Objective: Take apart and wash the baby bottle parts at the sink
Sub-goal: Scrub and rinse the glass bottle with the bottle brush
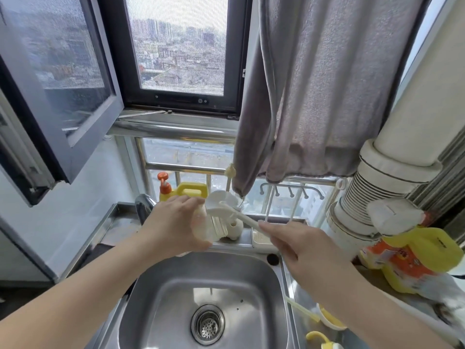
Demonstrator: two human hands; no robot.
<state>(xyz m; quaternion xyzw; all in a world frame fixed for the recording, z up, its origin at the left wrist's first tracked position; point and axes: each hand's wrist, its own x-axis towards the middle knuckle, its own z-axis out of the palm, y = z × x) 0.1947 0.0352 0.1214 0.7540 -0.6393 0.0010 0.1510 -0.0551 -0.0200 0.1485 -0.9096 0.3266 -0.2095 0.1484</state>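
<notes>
Stainless sink below window: bottle, above its far rim, gripped by left hand, right hand clamped on brush at its mouth; yellow parts near right apparently await washing.

No legible text noted. Print on orange-and-yellow label of detergent jug, R side of worktop, is blurred; chars can't be read. No brands or nos. made out elsewhere.

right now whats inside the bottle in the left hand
A brush enters the clear bottle, its handle gripped by the right hand. The left hand covers the bottle's base.
</notes>
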